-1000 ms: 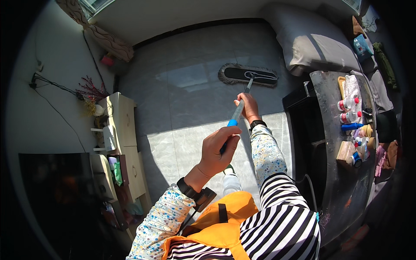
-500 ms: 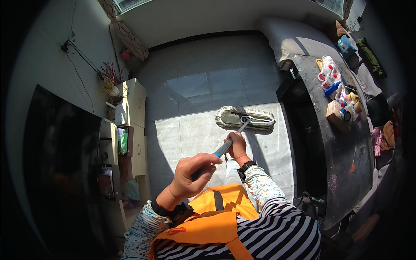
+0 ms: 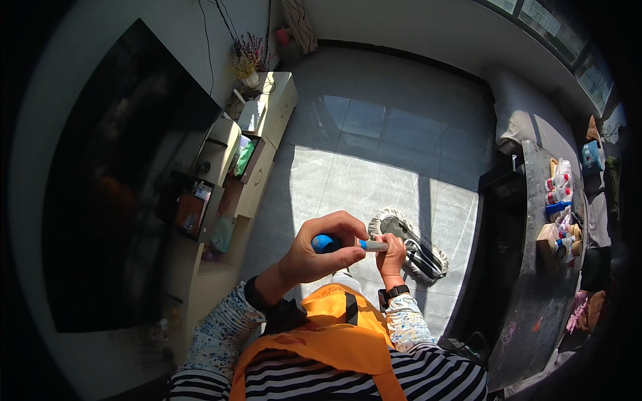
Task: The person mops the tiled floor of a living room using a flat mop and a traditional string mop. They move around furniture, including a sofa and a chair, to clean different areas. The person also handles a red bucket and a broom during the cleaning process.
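Observation:
A flat dust mop has its grey-green head (image 3: 396, 228) with white fringe on the sunlit tiles, lying aslant just beyond my hands. Its pole (image 3: 372, 246) points up toward me, so most of its length is foreshortened. My left hand (image 3: 304, 250) curls loosely around the upper end, where a blue cap (image 3: 326, 243) shows between thumb and fingers. Farther down the pole, my right hand (image 3: 391, 257) is wrapped round the grey part and hides some of the mop head behind it.
On the left stand a large dark television (image 3: 114, 200) and a pale cabinet (image 3: 275, 110) with open compartments. A dark table (image 3: 525, 294) holding bottles and a box (image 3: 546, 244) runs along the right. Behind it is a grey sofa (image 3: 535, 123). Grey floor tiles (image 3: 394, 123) stretch toward the far wall.
My view has turned, so the room appears shifted rightward and tilted. The mop head has come nearer and swung from crosswise to slanting. Both hands stay on the pole, which now points more toward me.

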Demonstrator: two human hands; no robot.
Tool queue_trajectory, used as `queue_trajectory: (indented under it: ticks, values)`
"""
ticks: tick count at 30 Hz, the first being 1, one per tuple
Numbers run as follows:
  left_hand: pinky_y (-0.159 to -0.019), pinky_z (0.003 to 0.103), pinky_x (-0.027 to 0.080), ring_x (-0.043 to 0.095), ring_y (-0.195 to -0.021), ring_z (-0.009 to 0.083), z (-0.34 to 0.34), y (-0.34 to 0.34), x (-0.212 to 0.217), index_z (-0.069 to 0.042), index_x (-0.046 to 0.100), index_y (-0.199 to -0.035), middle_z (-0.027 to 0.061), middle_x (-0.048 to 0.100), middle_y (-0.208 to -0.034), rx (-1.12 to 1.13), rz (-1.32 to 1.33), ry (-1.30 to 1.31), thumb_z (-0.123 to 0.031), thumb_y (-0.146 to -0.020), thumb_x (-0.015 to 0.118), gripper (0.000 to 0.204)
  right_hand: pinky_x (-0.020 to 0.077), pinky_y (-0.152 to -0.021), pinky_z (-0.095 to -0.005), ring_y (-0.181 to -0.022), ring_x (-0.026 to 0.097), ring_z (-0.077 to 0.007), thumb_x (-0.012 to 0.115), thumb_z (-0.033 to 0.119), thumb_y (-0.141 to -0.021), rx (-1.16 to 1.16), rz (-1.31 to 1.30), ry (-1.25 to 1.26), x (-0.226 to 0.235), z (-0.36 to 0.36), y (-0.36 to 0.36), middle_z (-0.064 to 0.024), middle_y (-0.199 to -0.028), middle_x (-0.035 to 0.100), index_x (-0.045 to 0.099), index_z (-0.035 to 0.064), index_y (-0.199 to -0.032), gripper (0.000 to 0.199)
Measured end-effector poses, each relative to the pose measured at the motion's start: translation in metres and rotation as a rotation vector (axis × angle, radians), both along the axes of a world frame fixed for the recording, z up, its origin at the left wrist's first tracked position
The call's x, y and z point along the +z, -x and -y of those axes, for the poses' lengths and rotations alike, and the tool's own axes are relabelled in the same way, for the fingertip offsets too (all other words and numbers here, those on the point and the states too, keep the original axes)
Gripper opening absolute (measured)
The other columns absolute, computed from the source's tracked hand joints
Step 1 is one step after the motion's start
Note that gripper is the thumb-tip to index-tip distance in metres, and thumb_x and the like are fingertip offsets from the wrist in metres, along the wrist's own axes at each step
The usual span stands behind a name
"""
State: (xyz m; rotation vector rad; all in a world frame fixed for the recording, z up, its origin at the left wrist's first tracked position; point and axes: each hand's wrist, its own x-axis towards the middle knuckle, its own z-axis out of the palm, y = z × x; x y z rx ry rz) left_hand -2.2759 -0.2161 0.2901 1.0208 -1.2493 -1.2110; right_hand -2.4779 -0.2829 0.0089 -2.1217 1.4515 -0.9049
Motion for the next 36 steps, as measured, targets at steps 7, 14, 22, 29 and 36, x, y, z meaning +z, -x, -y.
queue_trajectory:
  ticks: [7,14,22,29,36]
  values:
    - [-0.073,0.031,0.049,0.061,-0.076,0.0179,0.030,-0.060,-0.061,-0.002,0.065,-0.098,0.0084,0.065,-0.083,0.090,0.112,0.065,0.007,-0.082,0.063,0.019,0.0428,-0.082,-0.0440,-0.086,0.060,-0.0295,0.070,0.024,-0.087,-0.004,0.043,0.011,-0.064,0.096,-0.075,-0.0070,-0.081,0.063,0.061,0.0105,-0.079,0.018]
    - [-0.078,0.030,0.050,0.063,-0.081,0.0169,0.022,-0.106,-0.138,-0.002,0.063,-0.097,0.0087,0.065,-0.091,0.463,0.140,-0.051,0.008,-0.084,0.059,0.017,0.0444,-0.083,-0.0414,-0.092,0.060,-0.0294,0.075,0.021,-0.082,0.237,-0.024,0.063,-0.120,0.179,-0.187,-0.0069,-0.089,0.064,0.061,0.0107,-0.083,0.017]
    - [-0.073,0.026,0.051,0.059,-0.071,0.0086,-0.022,-0.163,-0.165,-0.005,0.062,-0.104,0.0048,0.066,-0.087,0.861,0.253,-0.090,-0.001,-0.094,0.060,0.011,0.0467,-0.074,-0.0451,-0.084,0.060,-0.0338,0.079,0.014,-0.075,0.574,0.050,0.046,-0.130,0.171,-0.355,-0.0091,-0.080,0.061,0.058,0.0081,-0.079,0.021]
    - [-0.101,0.039,0.048,0.052,-0.062,0.0074,-0.153,-0.127,-0.152,-0.004,0.060,-0.095,0.0034,0.063,-0.080,1.049,0.240,-0.116,-0.005,-0.096,0.054,0.006,0.0442,-0.077,-0.0438,-0.085,0.060,-0.0316,0.072,0.014,-0.075,0.833,0.110,0.002,-0.112,0.034,-0.353,-0.0080,-0.079,0.062,0.060,0.0108,-0.073,0.013]
    - [-0.100,0.040,0.049,0.051,-0.059,0.0095,-0.322,-0.050,-0.101,-0.005,0.060,-0.093,0.0044,0.063,-0.078,1.120,0.276,-0.197,-0.005,-0.095,0.054,0.007,0.0411,-0.086,-0.0413,-0.091,0.060,-0.0292,0.072,0.014,-0.077,0.972,0.084,-0.080,-0.079,-0.145,-0.285,-0.0046,-0.082,0.062,0.060,0.0120,-0.073,0.014]
